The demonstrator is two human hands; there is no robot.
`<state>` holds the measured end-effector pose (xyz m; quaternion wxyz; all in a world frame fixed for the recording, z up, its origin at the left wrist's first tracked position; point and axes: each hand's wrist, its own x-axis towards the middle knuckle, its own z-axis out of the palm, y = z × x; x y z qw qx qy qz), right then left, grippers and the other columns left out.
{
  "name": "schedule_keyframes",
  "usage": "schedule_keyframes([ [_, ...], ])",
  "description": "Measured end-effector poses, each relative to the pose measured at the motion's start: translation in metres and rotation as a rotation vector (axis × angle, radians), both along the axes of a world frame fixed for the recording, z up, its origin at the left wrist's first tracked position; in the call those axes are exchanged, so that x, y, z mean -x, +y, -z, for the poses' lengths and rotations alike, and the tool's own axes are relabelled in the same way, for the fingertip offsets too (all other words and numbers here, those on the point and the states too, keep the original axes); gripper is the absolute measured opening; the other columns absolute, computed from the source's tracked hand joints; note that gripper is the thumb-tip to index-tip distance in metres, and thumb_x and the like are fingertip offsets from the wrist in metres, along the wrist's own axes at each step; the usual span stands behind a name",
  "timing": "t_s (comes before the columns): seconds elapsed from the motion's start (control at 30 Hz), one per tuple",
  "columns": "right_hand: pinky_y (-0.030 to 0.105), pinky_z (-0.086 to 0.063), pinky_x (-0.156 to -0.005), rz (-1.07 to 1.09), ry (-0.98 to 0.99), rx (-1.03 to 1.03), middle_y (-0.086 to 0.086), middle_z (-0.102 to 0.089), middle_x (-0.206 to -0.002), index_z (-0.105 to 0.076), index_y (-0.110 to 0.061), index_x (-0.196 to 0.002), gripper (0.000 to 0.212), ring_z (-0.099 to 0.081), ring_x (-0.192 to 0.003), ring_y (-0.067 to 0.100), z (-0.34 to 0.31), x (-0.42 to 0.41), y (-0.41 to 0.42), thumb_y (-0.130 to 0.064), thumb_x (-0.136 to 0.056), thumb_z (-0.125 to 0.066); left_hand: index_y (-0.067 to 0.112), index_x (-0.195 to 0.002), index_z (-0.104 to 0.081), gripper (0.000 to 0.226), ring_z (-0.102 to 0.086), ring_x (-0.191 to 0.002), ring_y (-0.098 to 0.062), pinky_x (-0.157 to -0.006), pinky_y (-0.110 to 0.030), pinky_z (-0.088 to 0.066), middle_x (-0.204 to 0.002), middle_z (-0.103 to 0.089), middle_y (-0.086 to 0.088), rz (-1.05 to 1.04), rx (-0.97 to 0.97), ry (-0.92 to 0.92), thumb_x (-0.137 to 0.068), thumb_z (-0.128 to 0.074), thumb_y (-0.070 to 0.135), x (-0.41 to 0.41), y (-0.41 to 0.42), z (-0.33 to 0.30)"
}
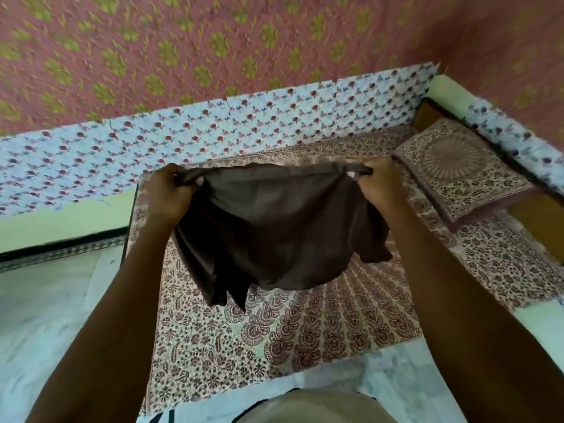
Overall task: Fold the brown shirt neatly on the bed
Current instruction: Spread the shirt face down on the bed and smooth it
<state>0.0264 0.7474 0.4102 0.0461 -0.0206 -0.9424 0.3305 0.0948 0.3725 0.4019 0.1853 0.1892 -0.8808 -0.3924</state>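
The brown shirt (274, 230) hangs in the air above the bed (305, 325), stretched between both hands. My left hand (166, 193) is closed on its upper left edge. My right hand (381, 181) grips the upper right edge. The cloth sags in the middle, and loose folds dangle at the lower left, close above the patterned bedsheet. Part of the sheet is hidden behind the shirt.
A patterned pillow (460, 169) lies at the bed's right end. A floral-tiled wall (213, 126) runs along the far side of the bed. Pale floor (45, 315) lies to the left and in front. My light trousers (311, 407) show at the bottom.
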Motion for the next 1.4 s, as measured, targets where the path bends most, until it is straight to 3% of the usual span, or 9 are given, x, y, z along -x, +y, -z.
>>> schedule_keyframes([
  [0.2,0.037,-0.036,-0.067,0.171,0.086,0.037,0.010,-0.056,-0.075,-0.058,-0.004,-0.083,0.014,-0.051,-0.070,0.030,-0.002,-0.021,0.003,0.005,-0.093,-0.054,0.011,-0.109,-0.050,0.060,-0.061,-0.099,-0.049,-0.074,-0.050,-0.047,-0.103,-0.064,-0.028,-0.223,0.262,-0.066,-0.090,-0.056,0.068,-0.013,0.016,0.010],
  [0.27,0.036,-0.038,-0.071,0.219,0.053,0.145,0.018,-0.064,-0.109,-0.060,-0.001,-0.119,0.027,-0.057,-0.090,0.034,-0.002,-0.027,0.003,0.002,-0.096,-0.047,0.003,-0.111,-0.045,0.060,-0.059,-0.094,-0.052,-0.067,-0.050,-0.040,-0.100,-0.061,-0.034,-0.159,0.247,-0.016,-0.097,-0.050,0.061,-0.014,0.018,0.017],
  [0.37,0.039,-0.043,-0.075,0.286,0.046,0.283,0.022,-0.063,-0.126,-0.061,-0.002,-0.129,0.038,-0.059,-0.104,0.040,-0.005,-0.040,0.004,0.002,-0.097,-0.041,-0.003,-0.103,-0.048,0.048,-0.057,-0.086,-0.045,-0.066,-0.044,-0.032,-0.087,-0.057,-0.027,-0.059,0.120,0.044,-0.102,-0.053,0.045,-0.017,0.028,0.022],
  [0.47,0.044,-0.054,-0.083,0.418,0.101,0.365,0.022,-0.068,-0.117,-0.069,-0.002,-0.123,0.038,-0.065,-0.099,0.039,-0.008,-0.060,0.006,0.004,-0.097,-0.043,0.005,-0.079,-0.049,0.044,-0.049,-0.065,-0.025,-0.061,-0.037,-0.032,-0.065,-0.047,-0.008,0.144,0.004,-0.070,-0.100,-0.059,0.043,-0.018,0.022,0.028],
  [0.53,0.031,-0.051,-0.065,0.482,0.135,0.384,0.010,-0.067,-0.092,-0.075,-0.006,-0.107,0.033,-0.062,-0.074,0.023,-0.004,-0.069,0.012,0.002,-0.093,-0.046,0.006,-0.071,-0.054,0.044,-0.047,-0.057,-0.015,-0.056,-0.029,-0.036,-0.063,-0.051,-0.007,0.329,-0.128,-0.236,-0.096,-0.065,0.040,-0.022,0.017,0.026],
  [0.67,0.030,-0.035,-0.053,0.541,0.217,0.372,0.001,-0.057,-0.066,-0.052,-0.018,-0.066,0.017,-0.053,-0.058,0.018,0.002,-0.063,0.017,-0.006,-0.077,-0.049,0.002,-0.098,-0.075,0.031,-0.068,-0.070,-0.016,-0.059,-0.019,-0.053,-0.087,-0.074,-0.012,0.491,-0.351,-0.481,-0.096,-0.067,0.032,-0.015,0.018,0.011],
  [0.93,0.037,-0.048,-0.067,0.427,0.102,0.103,0.013,-0.070,-0.109,-0.068,-0.008,-0.116,0.027,-0.065,-0.093,0.032,0.053,0.048,0.019,-0.016,-0.091,-0.062,0.008,-0.087,-0.066,0.016,-0.054,-0.077,-0.022,-0.064,-0.033,-0.045,-0.076,-0.062,-0.015,0.118,-0.199,-0.223,-0.089,-0.074,0.022,0.087,0.018,0.069],
  [1.13,0.047,-0.055,-0.077,0.285,-0.159,-0.033,0.020,-0.065,-0.109,-0.060,0.000,-0.116,0.029,-0.063,-0.103,0.041,0.130,0.153,0.027,-0.015,-0.091,-0.066,0.008,-0.103,-0.074,0.020,-0.061,-0.085,-0.019,-0.067,-0.023,-0.038,-0.089,-0.070,-0.011,-0.029,0.030,-0.303,-0.083,-0.072,0.005,0.156,0.045,0.138],
  [1.4,0.040,-0.051,-0.085,0.068,-0.423,0.067,0.020,-0.065,-0.117,-0.054,0.001,-0.133,0.058,-0.063,-0.111,0.038,0.288,0.304,0.016,-0.017,-0.078,-0.064,0.013,-0.096,-0.069,0.029,-0.061,-0.104,-0.044,-0.074,-0.045,-0.051,-0.101,-0.067,-0.025,-0.280,0.125,-0.566,-0.071,-0.064,-0.001,0.273,0.042,0.294],
])
